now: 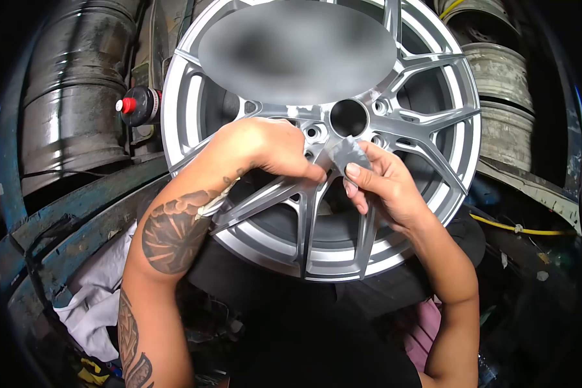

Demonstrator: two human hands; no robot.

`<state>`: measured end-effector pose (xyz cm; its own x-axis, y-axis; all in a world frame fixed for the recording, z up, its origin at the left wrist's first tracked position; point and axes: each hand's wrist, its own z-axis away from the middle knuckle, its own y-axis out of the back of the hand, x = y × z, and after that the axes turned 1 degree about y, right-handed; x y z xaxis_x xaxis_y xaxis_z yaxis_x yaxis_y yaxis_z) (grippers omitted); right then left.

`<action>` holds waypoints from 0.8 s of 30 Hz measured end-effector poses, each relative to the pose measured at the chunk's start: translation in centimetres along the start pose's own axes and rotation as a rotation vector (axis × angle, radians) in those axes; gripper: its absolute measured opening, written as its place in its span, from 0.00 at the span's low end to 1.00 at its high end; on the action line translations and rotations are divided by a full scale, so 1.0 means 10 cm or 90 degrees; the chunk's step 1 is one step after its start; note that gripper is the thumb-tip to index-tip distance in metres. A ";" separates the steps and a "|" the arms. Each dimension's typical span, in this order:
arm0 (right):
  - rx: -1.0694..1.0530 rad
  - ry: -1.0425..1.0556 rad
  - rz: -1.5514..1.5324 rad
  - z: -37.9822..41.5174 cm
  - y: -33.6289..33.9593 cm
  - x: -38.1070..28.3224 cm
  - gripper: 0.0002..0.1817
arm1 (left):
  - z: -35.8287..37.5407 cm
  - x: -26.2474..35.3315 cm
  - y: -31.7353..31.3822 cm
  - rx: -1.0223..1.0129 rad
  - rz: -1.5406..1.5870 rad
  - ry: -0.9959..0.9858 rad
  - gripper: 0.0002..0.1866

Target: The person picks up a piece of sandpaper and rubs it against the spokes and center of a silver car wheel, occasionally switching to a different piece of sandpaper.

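A silver multi-spoke alloy wheel (317, 266) lies face up in front of me, its round centre bore dark. My left hand (265, 145) bends over a spoke left of the hub, thumb stretched along the metal near the lug holes; its other fingers are mostly hidden under the hand. Just below the centre bore, my right hand (388, 181) pinches a small grey sheet, apparently sandpaper (348, 155), between thumb and fingers. The sheet has pale dusty patches and sits over a spoke. A blurred oval covers the wheel's upper part.
Worn steel rims (77, 84) are stacked at the left, and more rims (498, 97) at the right. A dark bottle with a red cap (139, 105) stands beside the wheel. White cloth (97, 304) hangs lower left. A yellow hose (524, 229) runs at the right.
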<state>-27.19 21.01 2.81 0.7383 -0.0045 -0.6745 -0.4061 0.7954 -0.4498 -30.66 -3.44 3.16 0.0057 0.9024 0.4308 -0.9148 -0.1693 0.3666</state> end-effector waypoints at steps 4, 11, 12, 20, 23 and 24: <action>-0.006 -0.037 -0.093 -0.01 -0.03 0.00 0.19 | -0.12 -0.09 -0.15 0.068 -0.012 -0.032 0.42; 0.020 -0.015 0.049 -0.01 0.02 0.02 0.08 | -0.07 -0.07 -0.08 0.026 -0.021 -0.003 0.37; 0.018 0.028 0.195 -0.02 0.04 0.03 0.08 | -0.02 -0.02 -0.04 0.019 -0.025 0.003 0.37; 0.018 0.432 0.998 0.07 -0.02 0.18 0.17 | -0.09 -0.12 -0.05 0.000 -0.035 -0.016 0.24; 0.030 0.518 1.076 -0.02 -0.04 0.21 0.29 | -0.10 -0.10 -0.06 0.002 -0.018 0.001 0.19; 0.031 0.515 1.092 -0.03 -0.03 0.24 0.30 | -0.09 -0.08 -0.05 0.004 -0.016 0.000 0.19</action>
<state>-25.45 20.54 1.12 -0.7908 0.4681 -0.3943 -0.3011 0.2633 0.9165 -30.55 -3.74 1.88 0.0289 0.9067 0.4209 -0.9120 -0.1485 0.3823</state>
